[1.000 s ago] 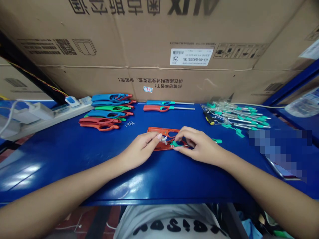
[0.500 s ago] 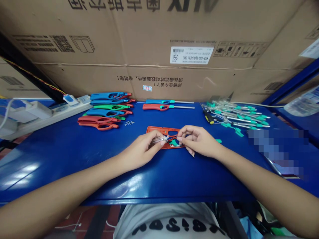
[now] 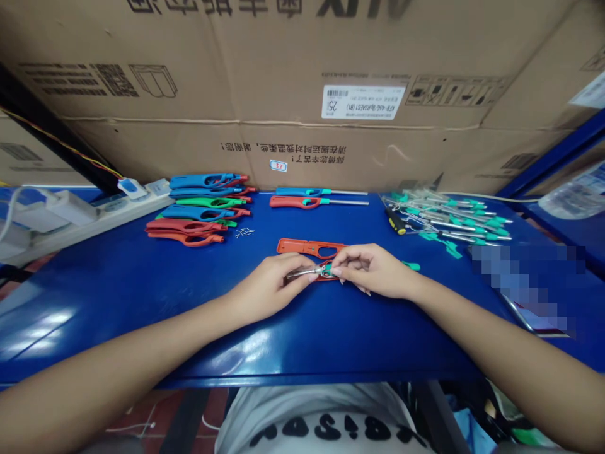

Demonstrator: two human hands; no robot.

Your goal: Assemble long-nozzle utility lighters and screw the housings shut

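My left hand point(image 3: 271, 282) is closed around a slim, clear, shiny lighter fuel tank point(image 3: 301, 273), its end pointing right. Close beside it, my right hand point(image 3: 373, 272) has its thumb and fingertips pinched at a small green part point(image 3: 328, 270) with thin wire near it; whatever lies between those fingertips is hidden. Beneath both hands is one red lighter handle half point(image 3: 325, 279), mostly covered. The other red handle half point(image 3: 297, 246) lies just behind, hollow side up. A green tip point(image 3: 411, 267) sticks out right of my right hand.
Several coloured lighter handles point(image 3: 198, 211) are stacked at left, near small pale pins point(image 3: 244, 233) and a power strip point(image 3: 108, 211). Two long-nosed lighters point(image 3: 295, 202) lie at the back. Metal tubes with green parts point(image 3: 466, 221), a screwdriver point(image 3: 396, 222) and a phone point(image 3: 539, 309) occupy the right.
The fuel tank in my left hand has tilted and come down slightly towards the green part. My right fingertips have moved slightly left and down, closer to my left hand.
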